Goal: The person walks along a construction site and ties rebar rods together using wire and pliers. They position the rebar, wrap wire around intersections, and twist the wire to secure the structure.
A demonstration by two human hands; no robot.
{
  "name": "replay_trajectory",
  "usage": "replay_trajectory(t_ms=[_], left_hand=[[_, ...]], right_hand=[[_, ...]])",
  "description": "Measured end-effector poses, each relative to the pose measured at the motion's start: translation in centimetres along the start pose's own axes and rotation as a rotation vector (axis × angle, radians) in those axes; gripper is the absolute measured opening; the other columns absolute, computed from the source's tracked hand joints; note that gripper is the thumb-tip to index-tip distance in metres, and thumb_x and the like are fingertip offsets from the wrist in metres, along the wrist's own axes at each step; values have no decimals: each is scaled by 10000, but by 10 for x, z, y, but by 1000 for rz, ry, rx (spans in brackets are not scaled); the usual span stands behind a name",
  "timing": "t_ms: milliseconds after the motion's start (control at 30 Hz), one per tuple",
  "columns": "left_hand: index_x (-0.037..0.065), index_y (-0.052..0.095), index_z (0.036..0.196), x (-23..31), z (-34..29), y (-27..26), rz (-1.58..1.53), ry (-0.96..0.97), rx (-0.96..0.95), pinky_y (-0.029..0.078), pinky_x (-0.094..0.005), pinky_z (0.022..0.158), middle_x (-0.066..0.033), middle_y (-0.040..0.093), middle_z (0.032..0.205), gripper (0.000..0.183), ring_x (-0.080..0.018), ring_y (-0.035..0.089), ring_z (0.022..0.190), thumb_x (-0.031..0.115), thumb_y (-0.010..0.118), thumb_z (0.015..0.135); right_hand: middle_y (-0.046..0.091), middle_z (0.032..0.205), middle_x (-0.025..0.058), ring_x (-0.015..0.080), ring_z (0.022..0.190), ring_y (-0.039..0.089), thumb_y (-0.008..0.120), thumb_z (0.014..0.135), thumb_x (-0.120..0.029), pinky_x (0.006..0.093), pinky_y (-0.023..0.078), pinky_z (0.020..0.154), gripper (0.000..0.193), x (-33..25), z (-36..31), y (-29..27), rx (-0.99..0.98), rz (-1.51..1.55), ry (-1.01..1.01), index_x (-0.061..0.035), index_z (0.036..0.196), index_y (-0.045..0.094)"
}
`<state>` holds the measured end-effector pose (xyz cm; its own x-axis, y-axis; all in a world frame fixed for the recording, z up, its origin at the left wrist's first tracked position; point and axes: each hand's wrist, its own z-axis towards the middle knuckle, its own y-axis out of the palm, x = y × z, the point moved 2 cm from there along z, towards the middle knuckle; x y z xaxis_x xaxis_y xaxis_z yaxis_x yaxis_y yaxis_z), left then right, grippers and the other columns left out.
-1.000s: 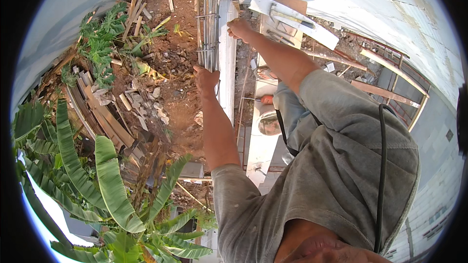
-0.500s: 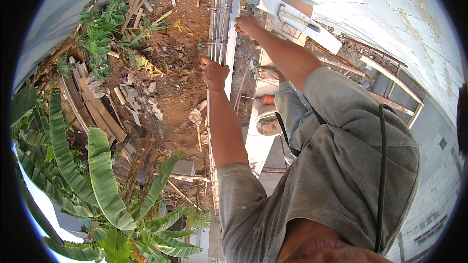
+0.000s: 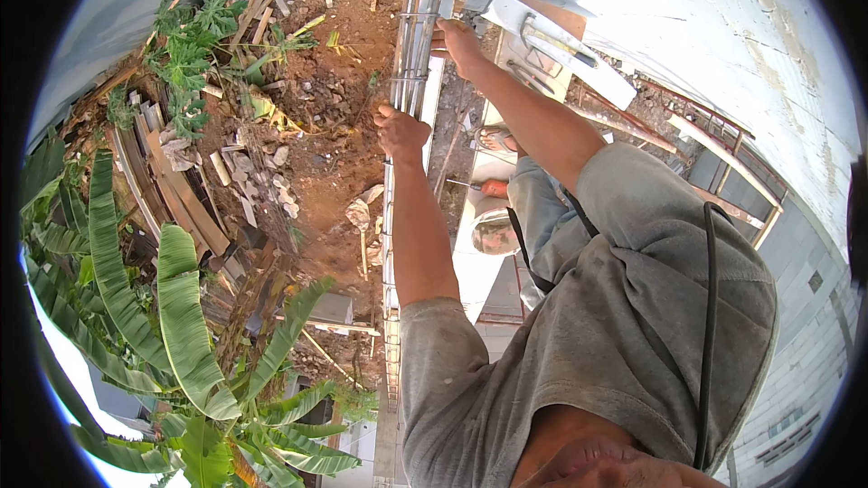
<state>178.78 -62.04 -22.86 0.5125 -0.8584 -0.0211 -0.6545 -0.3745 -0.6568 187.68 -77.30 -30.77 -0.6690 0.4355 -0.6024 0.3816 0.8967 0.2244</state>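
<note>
A long steel rebar cage (image 3: 413, 59), parallel bars tied with thin stirrups, lies along the top of the narrow wall. My left hand (image 3: 401, 133) is closed round the cage on its left side, nearer to my body. Farther along, my right hand (image 3: 461, 49) is at the cage's right side with its fingers curled against the bars; the fingertips are partly hidden. Between the cage and my right forearm runs a pale wall edge (image 3: 432, 93).
A long white float with a handle (image 3: 561, 50) lies on a board at the right. Below are an orange-handled tool (image 3: 494, 188), a bucket (image 3: 495, 231) and wooden scaffold rails (image 3: 723, 154). Left of the wall are stacked planks (image 3: 185, 199), rubble and banana leaves (image 3: 185, 307).
My right hand has moved from beside the wall edge onto the cage's right side. The cage has shifted slightly to the right in view, and my left hand keeps its hold.
</note>
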Motion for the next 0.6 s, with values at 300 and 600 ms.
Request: replay_trajectory(t_ms=[300, 600], left_hand=[[2, 418, 1129, -30, 20, 15, -330, 163, 1, 482, -425, 916, -202, 501, 1228, 560, -352, 558, 1113, 317, 663, 735], [13, 467, 1355, -84, 67, 8, -720, 10, -205, 350, -392, 1036, -222, 511, 1331, 779, -306, 472, 1257, 608, 498, 852]], right_hand=[[648, 993, 114, 215, 904, 641, 547, 921, -313, 361, 541, 801, 359, 28, -8, -19, -70, -305, 140, -4, 1095, 598], [658, 950, 104, 190, 848, 641, 588, 908, -123, 308, 544, 796, 268, 39, 21, -12, -219, -376, 4, 32, 1127, 595]])
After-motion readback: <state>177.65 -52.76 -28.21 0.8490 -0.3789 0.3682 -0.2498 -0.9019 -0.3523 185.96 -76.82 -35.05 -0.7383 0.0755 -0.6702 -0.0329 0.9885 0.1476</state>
